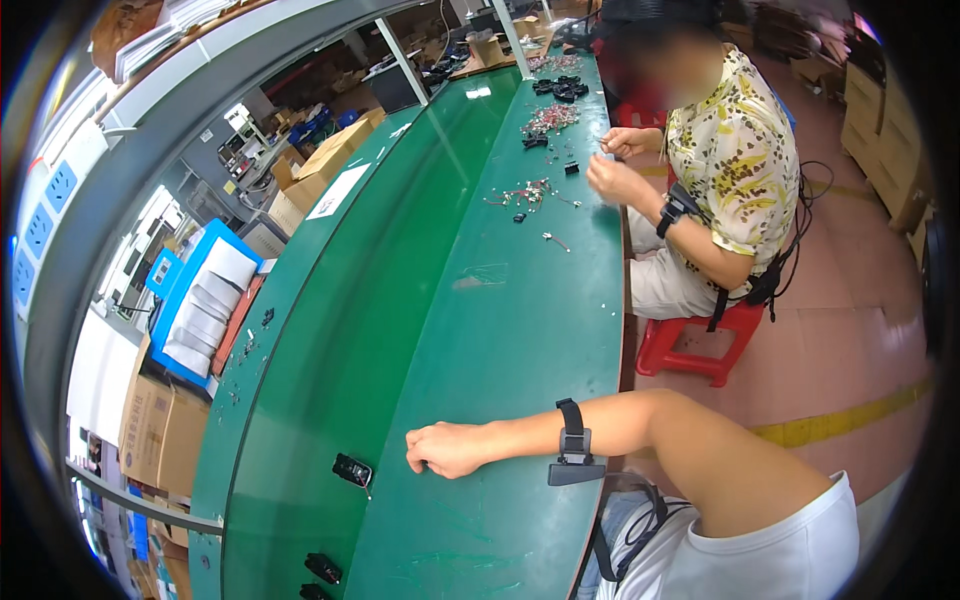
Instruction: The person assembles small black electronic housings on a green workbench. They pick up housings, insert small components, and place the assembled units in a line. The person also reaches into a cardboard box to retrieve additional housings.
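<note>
My right hand (449, 450) rests on the green tabletop (505, 340), its fingers curled in. Nothing shows between the fingers or sticks out of them. A dark strap with a small black device (576, 458) is worn on this forearm. Left of the hand, apart from it, a small black housing with a short wire (352, 470) lies on the lower green conveyor belt (340, 350). Closer to me on the belt is another black housing (323, 568), with one more partly cut off by the lower edge. My left hand is out of the picture.
To my right, a co-worker (730, 150) on a red stool (695, 345) holds small parts in both hands. Wired parts (530, 194) and black housings (562, 88) lie in piles before them. Beyond the belt stand a blue bin (200, 300) and cardboard boxes (165, 430).
</note>
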Available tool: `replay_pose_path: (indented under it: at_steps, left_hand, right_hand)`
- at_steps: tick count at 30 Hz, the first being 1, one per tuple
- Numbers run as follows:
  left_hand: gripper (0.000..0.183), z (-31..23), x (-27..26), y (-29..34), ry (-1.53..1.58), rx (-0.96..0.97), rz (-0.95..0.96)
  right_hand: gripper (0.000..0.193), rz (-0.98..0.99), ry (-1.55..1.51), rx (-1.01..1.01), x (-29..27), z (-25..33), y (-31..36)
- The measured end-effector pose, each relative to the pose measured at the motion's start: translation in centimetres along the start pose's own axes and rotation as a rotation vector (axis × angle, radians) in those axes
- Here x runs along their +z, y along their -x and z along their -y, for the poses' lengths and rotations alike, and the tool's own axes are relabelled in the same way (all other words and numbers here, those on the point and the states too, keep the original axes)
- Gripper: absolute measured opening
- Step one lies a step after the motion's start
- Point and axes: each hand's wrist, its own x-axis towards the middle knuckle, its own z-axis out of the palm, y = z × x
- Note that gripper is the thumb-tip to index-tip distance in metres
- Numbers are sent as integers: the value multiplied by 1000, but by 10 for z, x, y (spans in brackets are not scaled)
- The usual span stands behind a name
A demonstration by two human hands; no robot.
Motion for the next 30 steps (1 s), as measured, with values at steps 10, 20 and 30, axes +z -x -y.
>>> replay_pose_path:
  at_steps: [10,20,30]
  left_hand:
    - [69,11,24,-17,-401,191,-164]
    - [61,-47,-15,0,-142,84,-72]
    - [64,-150,15,32,1167,371,522]
  right_hand:
    - [31,-38,-13,-82,7,-4,-6]
    - [23,-54,91,-45,14,3,-1]
    - [26,61,-693,108,14,38,-1]
